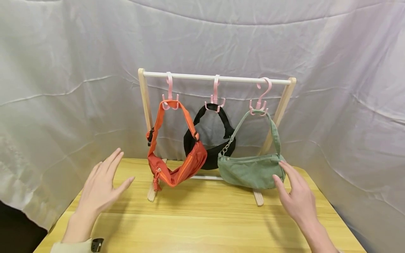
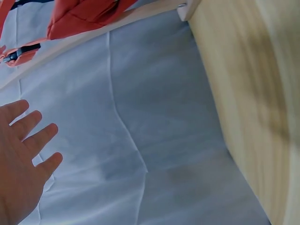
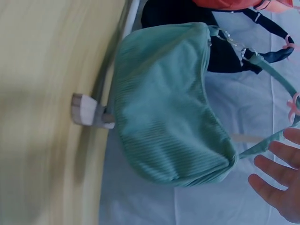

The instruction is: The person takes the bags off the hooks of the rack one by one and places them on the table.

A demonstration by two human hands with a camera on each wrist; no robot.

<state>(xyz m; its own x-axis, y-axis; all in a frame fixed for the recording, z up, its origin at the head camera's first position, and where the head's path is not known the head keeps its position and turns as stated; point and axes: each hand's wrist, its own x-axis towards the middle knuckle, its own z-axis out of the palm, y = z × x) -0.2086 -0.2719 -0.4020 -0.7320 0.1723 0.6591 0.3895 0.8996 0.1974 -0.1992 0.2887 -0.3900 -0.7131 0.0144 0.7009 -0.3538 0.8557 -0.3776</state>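
Note:
Three bags hang by their straps from pink hooks on a small rack. The red-orange bag (image 1: 177, 168) is on the left, the black bag (image 1: 212, 158) in the middle, and the green corduroy bag (image 1: 250, 172) on the right, with a chain link on its strap. My left hand (image 1: 99, 186) is held over the table left of the red-orange bag, fingers spread and holding nothing. My right hand (image 1: 297, 193) has its fingers extended beside the green bag's right end, overlapping it in the head view; in the right wrist view its fingertips (image 3: 262, 187) show apart from the bag.
The rack has a white top rod (image 1: 196, 76) and wooden legs (image 1: 258, 197) standing on a wood-grain table (image 1: 202, 225). Pink hooks (image 1: 216, 91) hang along the rod. A pale grey curtain (image 1: 95, 70) surrounds the table at the back and sides.

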